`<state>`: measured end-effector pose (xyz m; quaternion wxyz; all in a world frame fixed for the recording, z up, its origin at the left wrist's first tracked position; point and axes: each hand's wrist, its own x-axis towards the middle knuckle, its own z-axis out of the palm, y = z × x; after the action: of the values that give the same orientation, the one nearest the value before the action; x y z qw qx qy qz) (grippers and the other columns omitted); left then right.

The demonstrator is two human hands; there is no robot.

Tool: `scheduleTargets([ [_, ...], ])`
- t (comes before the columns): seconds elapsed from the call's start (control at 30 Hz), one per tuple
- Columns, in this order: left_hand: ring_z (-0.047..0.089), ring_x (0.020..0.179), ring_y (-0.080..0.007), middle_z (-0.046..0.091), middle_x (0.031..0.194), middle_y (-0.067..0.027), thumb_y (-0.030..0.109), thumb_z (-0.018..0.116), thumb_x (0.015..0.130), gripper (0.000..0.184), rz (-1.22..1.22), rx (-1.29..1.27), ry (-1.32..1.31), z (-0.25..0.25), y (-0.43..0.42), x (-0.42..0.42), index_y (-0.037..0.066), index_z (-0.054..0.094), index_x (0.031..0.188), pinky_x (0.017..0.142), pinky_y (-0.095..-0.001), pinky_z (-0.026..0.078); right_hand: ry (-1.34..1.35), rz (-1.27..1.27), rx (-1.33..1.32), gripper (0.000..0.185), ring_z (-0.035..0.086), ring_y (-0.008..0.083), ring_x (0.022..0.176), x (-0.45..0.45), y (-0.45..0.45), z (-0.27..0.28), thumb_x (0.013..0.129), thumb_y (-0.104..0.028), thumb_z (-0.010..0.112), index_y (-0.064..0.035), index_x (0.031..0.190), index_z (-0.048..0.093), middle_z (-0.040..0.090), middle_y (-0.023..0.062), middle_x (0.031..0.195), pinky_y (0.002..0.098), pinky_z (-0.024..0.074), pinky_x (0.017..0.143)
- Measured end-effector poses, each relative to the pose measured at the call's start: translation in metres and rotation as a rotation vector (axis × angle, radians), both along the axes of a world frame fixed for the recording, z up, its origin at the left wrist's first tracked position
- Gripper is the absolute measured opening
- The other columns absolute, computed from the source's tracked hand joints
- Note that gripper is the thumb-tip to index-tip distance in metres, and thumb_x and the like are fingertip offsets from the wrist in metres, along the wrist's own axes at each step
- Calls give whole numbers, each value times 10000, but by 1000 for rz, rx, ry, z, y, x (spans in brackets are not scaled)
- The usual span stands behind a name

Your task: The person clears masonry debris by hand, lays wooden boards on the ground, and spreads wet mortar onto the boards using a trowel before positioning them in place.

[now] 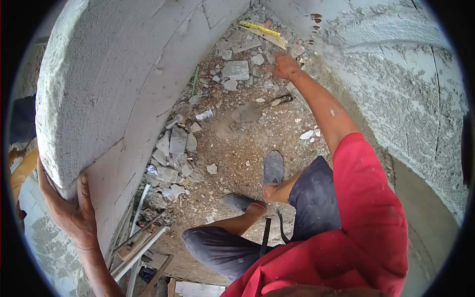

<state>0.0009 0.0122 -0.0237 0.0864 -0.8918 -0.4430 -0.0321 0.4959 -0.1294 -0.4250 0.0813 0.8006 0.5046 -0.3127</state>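
Observation:
My left hand (74, 213) grips the lower edge of a rough plastered wall (99, 99), thumb on one face and fingers on the other. My right hand (284, 67) reaches down to the rubble at the far end of the floor; its fingers are blurred, and I cannot make out anything in them. Just beyond it lie a yellow ruler-like strip (260, 28) with dark marks and a pale wooden strip (267, 38). Nearer to me, a trowel (247, 113) rests on the dirt. A flat grey chunk (236, 70) lies left of my right hand.
A curved plastered wall (396, 84) rises on the right. Broken pieces (178, 141) are heaped along the left wall's foot. Wooden and metal strips (138, 250) lie at lower left. My slippered feet (273, 168) stand on gritty dirt. Part of another person's yellow clothing (24, 171) shows far left.

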Motion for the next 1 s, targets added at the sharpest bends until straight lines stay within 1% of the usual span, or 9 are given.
scheduleTargets([
  [0.1, 382, 1393, -341, 403, 1488, -214, 341, 675, 926, 759, 43, -54, -75, -11, -5, -1, 24, 306, 1508, 1131, -485, 326, -117, -25, 233, 742, 438, 372, 1348, 45, 46, -58, 877, -483, 626, -21, 1426, 437, 453, 231, 1455, 447, 394, 1100],
  [0.2, 368, 1396, -332, 393, 1493, -208, 393, 661, 926, 776, 86, -49, -94, -11, -6, -5, 33, 303, 1513, 1142, -484, 297, -294, 19, 319, 788, 498, 394, 1282, 62, 89, -91, 871, -505, 622, -5, 1440, 404, 505, 249, 1397, 430, 422, 1063],
  [0.23, 367, 1395, -330, 393, 1493, -207, 410, 658, 925, 784, 98, -44, -85, -13, -7, -7, 36, 301, 1514, 1144, -482, 289, -240, -83, 315, 798, 418, 366, 1365, 63, 98, -97, 841, -535, 647, -7, 1408, 456, 463, 256, 1435, 451, 365, 1119],
  [0.3, 388, 1386, -325, 405, 1496, -200, 396, 654, 933, 766, 129, -39, -97, -15, -9, -13, 50, 302, 1518, 1141, -489, 295, -116, -188, 217, 847, 416, 359, 1363, 61, 104, -107, 794, -580, 678, -2, 1381, 481, 494, 244, 1406, 450, 352, 1121],
  [0.43, 368, 1392, -326, 393, 1493, -208, 451, 679, 903, 827, 109, -9, -66, -13, -8, -4, 31, 309, 1511, 1143, -473, 277, 48, -101, 82, 915, 453, 358, 1323, 36, 95, -101, 714, -639, 732, 15, 1320, 526, 558, 227, 1328, 450, 366, 1095],
  [0.53, 385, 1388, -329, 408, 1502, -187, 395, 675, 914, 783, 114, -17, -64, -12, -8, -1, 80, 302, 1526, 1142, -515, 286, -143, -244, 275, 1057, 539, 435, 1191, 9, 84, -103, 646, -624, 798, 50, 1382, 449, 499, 309, 1338, 452, 465, 998],
  [0.67, 383, 1391, -334, 410, 1502, -184, 401, 689, 899, 804, 90, -10, -83, -14, -8, 3, 88, 298, 1529, 1145, -514, 282, 44, -504, 74, 1060, 389, 427, 1350, -2, 102, -85, 621, -606, 822, 38, 1377, 452, 456, 283, 1408, 469, 350, 1099],
  [0.87, 398, 1381, -336, 419, 1495, -186, 400, 691, 895, 805, 94, -8, -79, -14, -9, 6, 90, 300, 1526, 1137, -520, 294, 84, -729, 196, 1203, 339, 420, 1396, -1, 100, -98, 584, -643, 814, 30, 1460, 338, 384, 264, 1487, 470, 305, 1138],
  [1.0, 402, 1379, -337, 421, 1495, -188, 393, 687, 897, 796, 109, -4, -91, -15, -11, 10, 95, 302, 1526, 1132, -524, 299, 157, -588, 228, 1259, 365, 400, 1391, 4, 98, -98, 579, -728, 762, 34, 1471, 307, 408, 251, 1479, 471, 297, 1143],
])
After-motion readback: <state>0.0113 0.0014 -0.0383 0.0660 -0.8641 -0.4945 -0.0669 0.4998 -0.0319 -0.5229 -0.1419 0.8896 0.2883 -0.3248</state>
